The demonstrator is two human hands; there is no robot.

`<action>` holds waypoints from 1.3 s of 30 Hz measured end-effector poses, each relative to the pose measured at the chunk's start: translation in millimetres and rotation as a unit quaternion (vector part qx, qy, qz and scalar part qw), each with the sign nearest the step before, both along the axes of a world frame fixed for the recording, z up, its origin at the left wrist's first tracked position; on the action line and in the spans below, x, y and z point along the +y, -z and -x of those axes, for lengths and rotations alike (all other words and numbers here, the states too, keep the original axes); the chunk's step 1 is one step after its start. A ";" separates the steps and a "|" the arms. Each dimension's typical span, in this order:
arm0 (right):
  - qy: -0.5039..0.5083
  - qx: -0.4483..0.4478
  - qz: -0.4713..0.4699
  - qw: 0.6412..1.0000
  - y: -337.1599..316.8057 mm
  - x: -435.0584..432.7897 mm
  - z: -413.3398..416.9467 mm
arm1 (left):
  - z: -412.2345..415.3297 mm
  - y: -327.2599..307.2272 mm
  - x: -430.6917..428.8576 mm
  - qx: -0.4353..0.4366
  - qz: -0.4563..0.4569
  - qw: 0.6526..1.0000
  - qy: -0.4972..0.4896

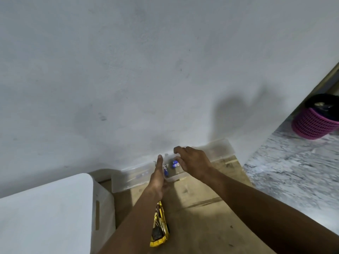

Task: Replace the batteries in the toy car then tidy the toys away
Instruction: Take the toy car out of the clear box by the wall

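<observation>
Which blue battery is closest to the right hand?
The right-side blue battery in the clear box, just by the fingers of the right hand. The other blue battery lies beside the left hand.

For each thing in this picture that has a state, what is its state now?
toy car: lying on its side on the table
blue batteries: out of the car, at the clear container
clear container: against the wall
left hand: reaching to the container
right hand: fingers curled over a battery, hold unclear
pink basket: upright on the floor
</observation>
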State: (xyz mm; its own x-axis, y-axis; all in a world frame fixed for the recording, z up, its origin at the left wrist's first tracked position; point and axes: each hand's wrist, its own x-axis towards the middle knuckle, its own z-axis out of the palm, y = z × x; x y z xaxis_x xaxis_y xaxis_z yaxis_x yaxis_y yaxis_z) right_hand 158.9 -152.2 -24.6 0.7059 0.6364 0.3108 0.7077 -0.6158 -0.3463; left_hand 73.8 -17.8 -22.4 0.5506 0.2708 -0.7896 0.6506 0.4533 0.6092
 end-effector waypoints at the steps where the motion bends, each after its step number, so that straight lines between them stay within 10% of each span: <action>1: 0.027 0.043 -0.035 0.998 2.0 -0.5 2.8 | -2.8 -2.1 1.4 -0.001 0.003 1.000 0.006; 8: -0.010 0.130 -0.052 0.990 46.2 -3.1 29.0 | -18.1 -10.4 7.2 -0.006 0.068 0.997 -0.046; 13: -0.006 0.241 0.138 0.961 30.3 26.6 5.5 | -22.1 -1.7 8.0 -0.005 0.055 0.996 -0.072; 18: -0.046 0.109 0.327 0.938 35.7 41.3 1.2 | -22.3 6.3 11.0 -0.010 0.042 0.998 -0.053; 39: 0.127 0.351 0.135 0.918 48.7 78.0 22.6 | -16.7 -31.2 -6.1 0.002 -0.007 1.000 -0.029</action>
